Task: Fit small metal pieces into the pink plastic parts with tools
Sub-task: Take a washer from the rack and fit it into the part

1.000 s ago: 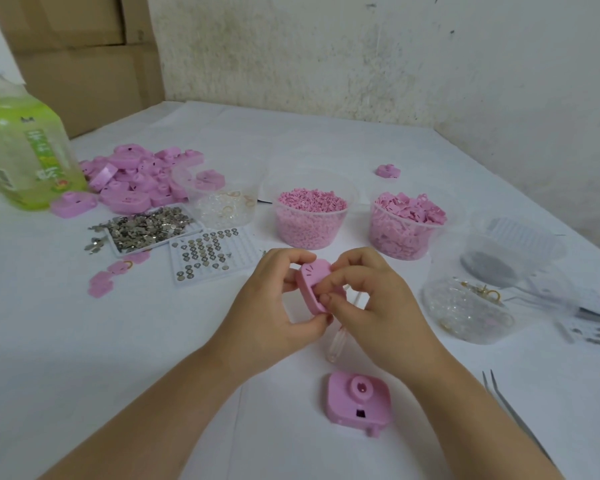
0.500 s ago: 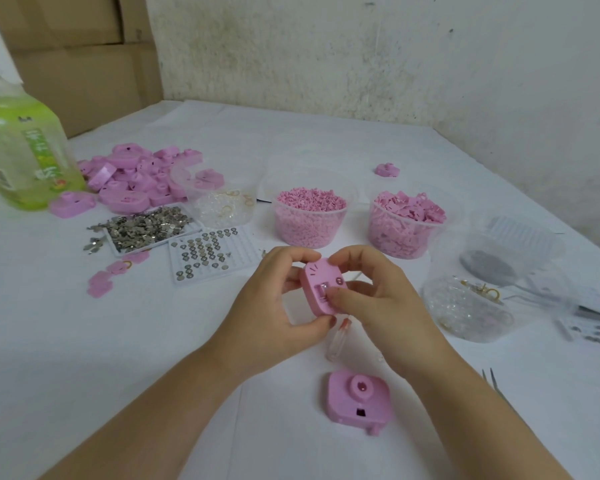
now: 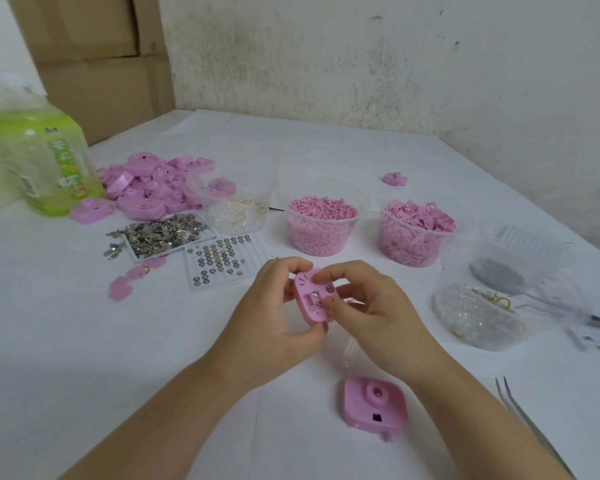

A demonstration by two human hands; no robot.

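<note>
Head view: a person at a white-covered table (image 3: 84, 341) held 1 pink plastic part (image 3: 309, 310) up between both hands, clear of the surface. The left hand (image 3: 274, 306) gripped its left edge and underside, fingers curled round it. The right hand (image 3: 371, 306) pinched its face, forefinger at the top and thumb at the lower right edge.

The part's long axis ran from upper left down to lower right, its open face turned toward the wearer. A small metal piece (image 3: 314, 299) sat in the recess at its middle, just left of the right thumb, so the right hand looked the nearer for pressing it home. The tweezers (image 3: 520, 410) lay on the table beside the right forearm, well apart from the part. A 2nd pink part (image 3: 374, 403) lay flat below the hands.

Behind stood a pellet tub (image 3: 312, 242) heaped with tiny pink pellets and a second tub (image 3: 413, 247) of flat pink pieces. A ring tub (image 3: 238, 220) at left held clear bits and gold rings. A shallow tray (image 3: 163, 233) held loose metal pieces, and a grid tray (image 3: 222, 261) held them in rows.
</note>
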